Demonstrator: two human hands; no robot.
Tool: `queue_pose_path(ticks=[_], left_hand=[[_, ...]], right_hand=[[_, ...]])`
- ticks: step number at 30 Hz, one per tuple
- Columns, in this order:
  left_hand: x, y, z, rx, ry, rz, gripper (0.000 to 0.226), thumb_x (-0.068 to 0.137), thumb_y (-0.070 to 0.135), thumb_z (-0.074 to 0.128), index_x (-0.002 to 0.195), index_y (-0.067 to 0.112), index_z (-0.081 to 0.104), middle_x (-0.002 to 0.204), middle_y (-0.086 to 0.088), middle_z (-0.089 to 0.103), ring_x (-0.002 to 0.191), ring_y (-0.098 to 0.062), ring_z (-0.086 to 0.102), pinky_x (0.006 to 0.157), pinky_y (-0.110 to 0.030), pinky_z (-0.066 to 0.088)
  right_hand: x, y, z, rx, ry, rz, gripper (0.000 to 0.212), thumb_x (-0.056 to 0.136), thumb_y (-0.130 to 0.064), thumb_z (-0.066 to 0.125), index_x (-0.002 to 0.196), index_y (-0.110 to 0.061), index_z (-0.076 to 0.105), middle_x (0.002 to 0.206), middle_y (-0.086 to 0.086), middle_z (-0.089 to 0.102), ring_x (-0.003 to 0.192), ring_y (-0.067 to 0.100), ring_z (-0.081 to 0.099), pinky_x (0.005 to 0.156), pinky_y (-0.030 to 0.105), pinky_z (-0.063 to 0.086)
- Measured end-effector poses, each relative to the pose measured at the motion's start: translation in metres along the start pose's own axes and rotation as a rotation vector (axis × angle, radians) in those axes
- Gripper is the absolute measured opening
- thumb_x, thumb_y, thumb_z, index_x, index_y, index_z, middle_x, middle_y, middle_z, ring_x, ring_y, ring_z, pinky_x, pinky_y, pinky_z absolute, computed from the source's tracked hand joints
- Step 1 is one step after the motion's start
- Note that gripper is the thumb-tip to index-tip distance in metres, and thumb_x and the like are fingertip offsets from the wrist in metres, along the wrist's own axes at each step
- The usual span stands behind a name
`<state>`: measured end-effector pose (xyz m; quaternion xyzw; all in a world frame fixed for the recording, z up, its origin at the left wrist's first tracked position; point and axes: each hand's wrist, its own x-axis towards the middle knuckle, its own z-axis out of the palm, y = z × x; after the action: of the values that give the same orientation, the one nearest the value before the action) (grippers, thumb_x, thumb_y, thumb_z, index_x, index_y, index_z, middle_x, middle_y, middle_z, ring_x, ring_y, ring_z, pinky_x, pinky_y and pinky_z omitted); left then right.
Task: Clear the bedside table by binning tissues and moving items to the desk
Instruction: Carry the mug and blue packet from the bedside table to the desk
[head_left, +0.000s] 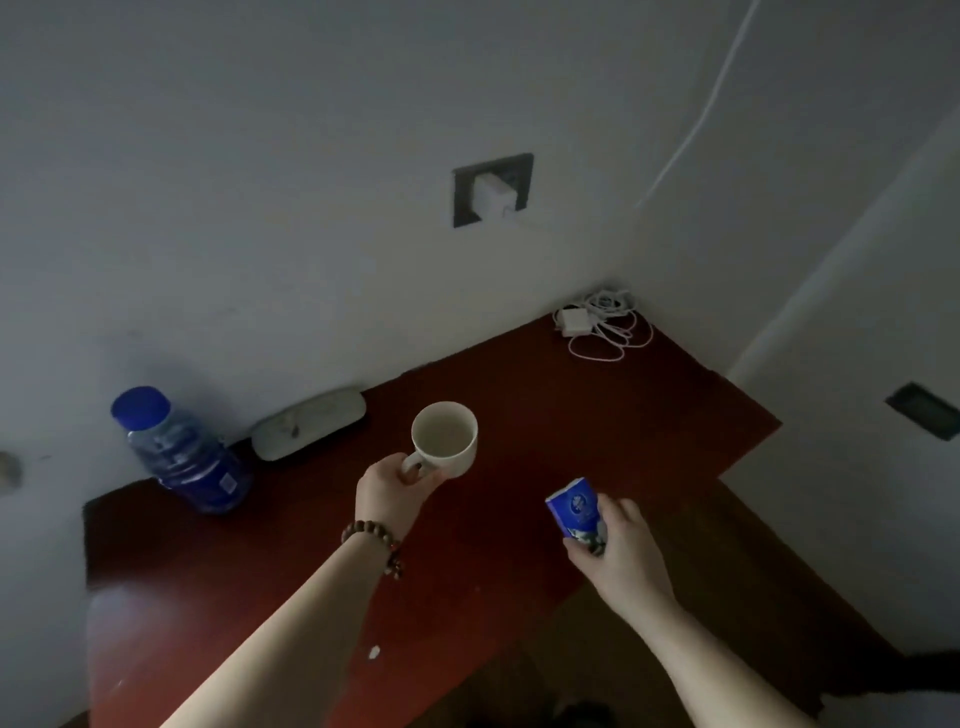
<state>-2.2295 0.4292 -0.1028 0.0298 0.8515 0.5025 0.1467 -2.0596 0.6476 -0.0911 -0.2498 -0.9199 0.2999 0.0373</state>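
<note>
While both hands hang over the red-brown worktop (597, 415), the left hand (392, 486) has its grip curled thru the handle of a white mug (445, 434), kept upright w/ mouth up; right hand (618, 551) grip wraps a blue tissue pack (574, 512), prob. for set-down here. Mug contents hard to read in dim light; pack's lower end is hidden by fingers.

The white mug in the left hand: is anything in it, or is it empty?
Empty, as far as shows: the mug, held by its handle in the left hand, shows only bare pale inner wall and bottom.
</note>
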Motion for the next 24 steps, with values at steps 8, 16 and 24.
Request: queue_pose_path(ticks=[8,16,24], left_hand=[[0.061,-0.004,0.000,0.148,-0.070,-0.061,0.046,0.067,0.055,0.073,0.073,0.010,0.064,0.070,-0.006,0.066,0.062,-0.018,0.058,0.059,-0.034,0.047],[0.098,0.003,0.003,0.073,0.065,-0.081,0.045,0.063,0.042,0.082,0.084,0.016,0.051,0.075,0.007,0.055,0.075,-0.015,0.056,0.057,-0.022,0.035],[0.067,0.025,0.053,0.225,0.489,-0.020,0.127,0.046,0.080,0.064,0.145,0.041,-0.006,0.155,-0.005,0.010,0.139,-0.025,0.016,0.107,-0.047,0.019]], right_hand=[[0.107,-0.015,0.027,-0.135,-0.180,-0.201,0.061,0.079,-0.036,0.069,0.132,-0.017,0.045,0.117,-0.003,0.046,0.104,0.011,0.049,0.087,0.027,0.048],[0.155,-0.007,0.043,-0.227,-0.281,-0.329,0.065,0.078,-0.038,0.068,0.134,-0.019,0.041,0.123,-0.001,0.046,0.109,0.013,0.045,0.090,0.029,0.046],[0.166,0.000,0.048,-0.275,-0.294,-0.429,0.071,0.079,-0.041,0.067,0.139,-0.017,0.037,0.123,-0.001,0.047,0.110,0.013,0.044,0.091,0.027,0.043]])
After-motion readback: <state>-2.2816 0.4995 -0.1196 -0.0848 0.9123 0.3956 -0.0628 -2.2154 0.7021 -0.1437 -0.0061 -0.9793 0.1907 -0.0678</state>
